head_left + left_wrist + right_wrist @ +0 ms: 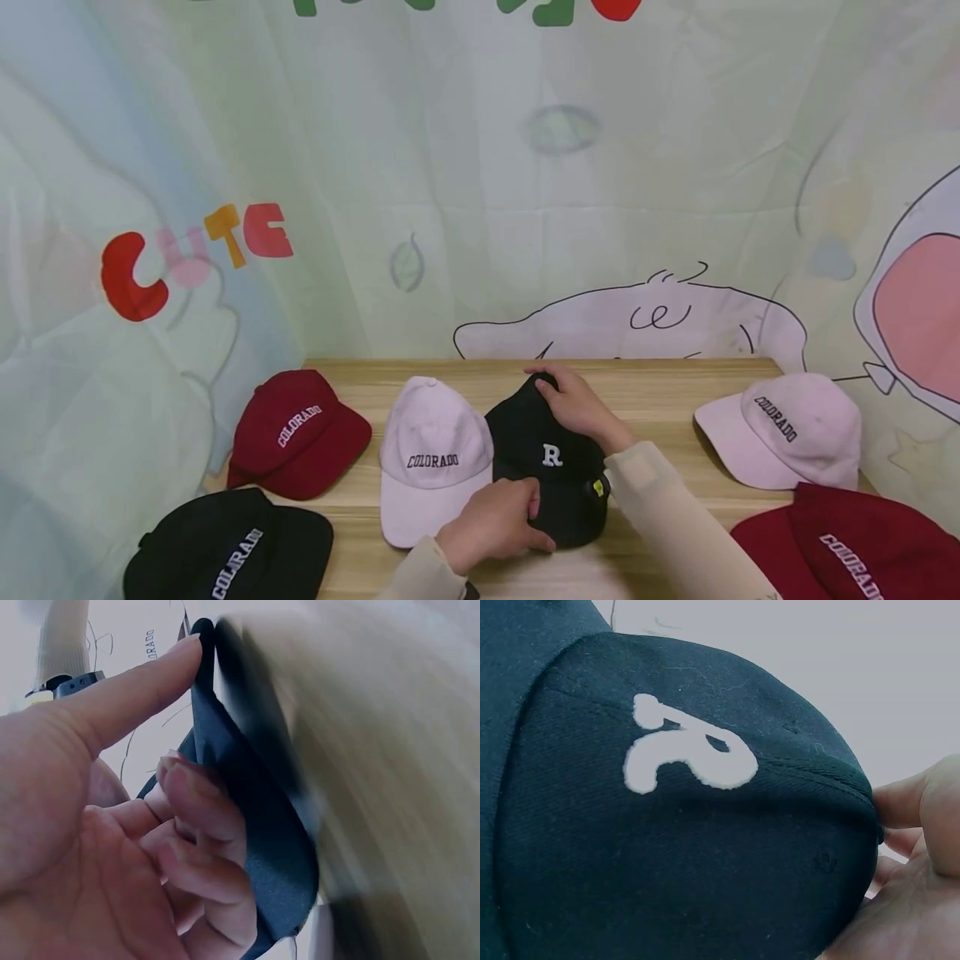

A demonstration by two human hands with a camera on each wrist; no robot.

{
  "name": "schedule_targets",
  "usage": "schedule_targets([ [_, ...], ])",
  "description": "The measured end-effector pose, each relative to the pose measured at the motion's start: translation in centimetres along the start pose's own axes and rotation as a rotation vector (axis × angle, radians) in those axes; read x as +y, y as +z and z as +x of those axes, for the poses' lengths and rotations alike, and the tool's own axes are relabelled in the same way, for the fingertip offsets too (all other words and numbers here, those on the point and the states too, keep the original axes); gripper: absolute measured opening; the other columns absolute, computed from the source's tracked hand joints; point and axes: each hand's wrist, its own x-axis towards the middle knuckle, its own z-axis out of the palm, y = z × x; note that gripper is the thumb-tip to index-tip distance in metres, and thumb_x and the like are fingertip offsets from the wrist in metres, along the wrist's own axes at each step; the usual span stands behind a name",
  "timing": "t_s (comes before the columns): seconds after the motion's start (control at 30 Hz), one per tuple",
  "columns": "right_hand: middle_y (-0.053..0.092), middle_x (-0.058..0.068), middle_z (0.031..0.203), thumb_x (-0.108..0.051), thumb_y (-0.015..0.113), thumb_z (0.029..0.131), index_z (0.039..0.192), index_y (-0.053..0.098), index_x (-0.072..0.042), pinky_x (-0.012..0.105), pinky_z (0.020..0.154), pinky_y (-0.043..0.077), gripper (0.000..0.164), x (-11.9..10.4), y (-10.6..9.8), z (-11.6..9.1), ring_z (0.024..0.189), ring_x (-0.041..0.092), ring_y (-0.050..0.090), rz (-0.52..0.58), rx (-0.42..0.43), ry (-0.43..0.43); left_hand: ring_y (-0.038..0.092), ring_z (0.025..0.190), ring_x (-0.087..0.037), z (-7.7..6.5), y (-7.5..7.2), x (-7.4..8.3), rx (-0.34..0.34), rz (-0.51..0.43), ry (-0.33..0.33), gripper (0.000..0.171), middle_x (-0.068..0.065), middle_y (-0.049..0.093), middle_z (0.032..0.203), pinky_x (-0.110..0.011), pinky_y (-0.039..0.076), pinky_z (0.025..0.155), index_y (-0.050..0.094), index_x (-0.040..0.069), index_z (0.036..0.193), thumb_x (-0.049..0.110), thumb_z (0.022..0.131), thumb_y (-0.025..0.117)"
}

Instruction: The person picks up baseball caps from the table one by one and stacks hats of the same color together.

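A black cap point(525, 433) with a white letter R stands in the middle of the wooden table, brim toward me. My right hand point(577, 404) grips the top of its crown; the right wrist view shows the thumb and fingers point(911, 802) at the crown's end. At the brim's left side is my left hand point(495, 517), holding the brim point(255, 817) with thumb at its edge and fingers curled against it. A yellow sticker point(597, 488) marks the brim's right side. Touching the black cap on the left sits a pale pink COLORADO cap point(435, 429).
On the left are a dark red cap point(300, 433) and, nearer, a black COLORADO cap point(217, 542). A second pale pink cap point(802, 429) and another dark red cap point(862, 542) lie on the right. A printed curtain point(480, 167) rises behind the wooden table point(660, 492).
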Motion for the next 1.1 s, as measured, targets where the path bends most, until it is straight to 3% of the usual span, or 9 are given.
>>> schedule_targets([
  [0.6, 0.052, 0.017, 0.153, -0.014, 0.049, 0.11, 0.147, 0.055, -0.005, 0.059, 0.122, 0.031, 0.039, -0.5, 1.7, 0.8, 0.147, 0.037, 0.043, 0.023, -0.01, -0.053, 0.048, 0.062, -0.01, -0.5, -1.1, -1.0, -0.021, -0.017, -0.023, 0.045, 0.008, 0.051, 0.069, -0.026, 0.04, 0.058, 0.055, 0.02, 0.081, 0.04, 0.071, 0.094],
  [1.0, 0.046, 0.018, 0.16, -0.019, 0.049, 0.11, 0.153, 0.048, -0.007, 0.06, 0.123, 0.028, 0.045, -0.5, 1.1, 0.4, 0.151, 0.039, 0.039, -0.01, -0.038, -0.026, 0.048, 0.064, -0.009, -0.4, -1.4, -0.2, -0.024, 0.015, -0.004, 0.043, 0.009, 0.051, 0.069, -0.026, 0.04, 0.059, 0.054, 0.022, 0.081, 0.033, 0.071, 0.094],
  [1.1, 0.046, 0.018, 0.16, -0.022, 0.05, 0.11, 0.155, 0.045, -0.007, 0.061, 0.121, 0.032, 0.048, 0.0, 0.4, 0.1, 0.148, 0.04, 0.043, -0.029, -0.038, -0.01, 0.048, 0.062, -0.008, -0.4, -1.4, 0.3, -0.021, -0.007, 0.001, 0.041, 0.01, 0.052, 0.067, -0.026, 0.04, 0.058, 0.054, 0.022, 0.082, 0.032, 0.073, 0.093],
])
